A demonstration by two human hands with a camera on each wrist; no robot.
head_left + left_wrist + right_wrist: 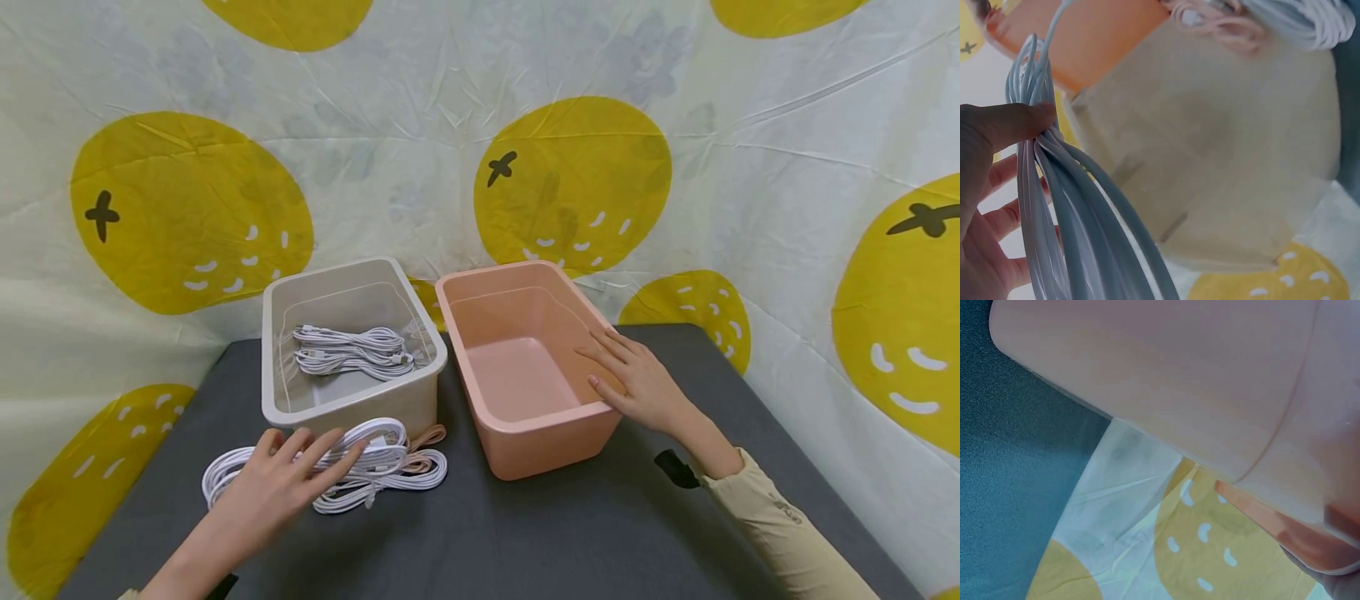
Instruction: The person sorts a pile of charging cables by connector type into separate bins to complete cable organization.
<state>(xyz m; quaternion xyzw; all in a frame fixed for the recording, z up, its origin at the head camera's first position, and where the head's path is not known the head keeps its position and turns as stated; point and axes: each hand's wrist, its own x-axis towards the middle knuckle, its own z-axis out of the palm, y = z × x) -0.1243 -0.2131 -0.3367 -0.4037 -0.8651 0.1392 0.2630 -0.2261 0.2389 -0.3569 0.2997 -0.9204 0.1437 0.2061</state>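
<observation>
A bundled white cable [1085,187] is pinched between the thumb and fingers of my left hand [281,483], in front of the beige bin [352,408]. Beside it on the table lie another coiled white cable [423,475] and a pale pink cable [429,437]. Several bundled white cables [352,350] lie inside the beige bin. My right hand [637,383] rests over the right rim of the pink bin [540,450], its fingers fairly straight and reaching over the inside. In the right wrist view only a small part of that hand shows, at the lower right corner.
Both bins stand side by side on a dark grey table [465,542], the beige one on the left. A pale cloth with yellow fruit shapes [390,167] hangs behind the table and along its sides. A small black object [675,468] shows by the right wrist.
</observation>
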